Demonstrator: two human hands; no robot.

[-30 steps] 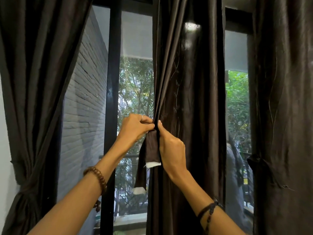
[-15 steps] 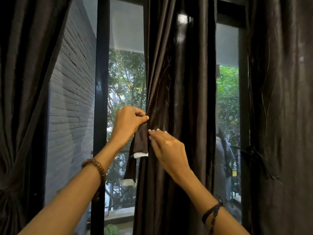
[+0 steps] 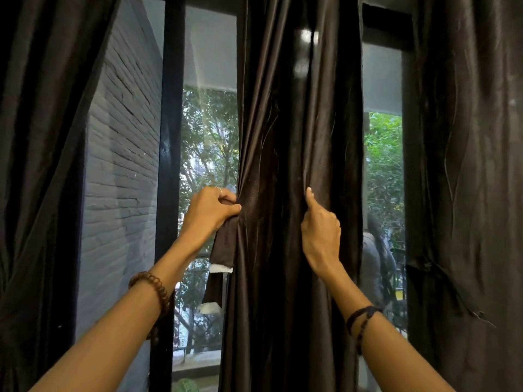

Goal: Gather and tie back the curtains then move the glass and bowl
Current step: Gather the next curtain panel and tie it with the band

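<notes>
The curtain hangs mid-window, its tie strip pinched in the left hand at its left edge. Right hand fingers curl into its right folds. If either grip slackens, the gathered cloth could spread again.

- Curtains: dark brown, faint sheen.
- Tie strip: dark brown, white ends.
- Brick wall: grey.
- Window frame: black.
- Bead bracelet: brown.

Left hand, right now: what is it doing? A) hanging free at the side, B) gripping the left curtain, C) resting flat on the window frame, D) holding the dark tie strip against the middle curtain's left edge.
D: the left hand pinches the tie strip against the left edge of the middle curtain.
</notes>
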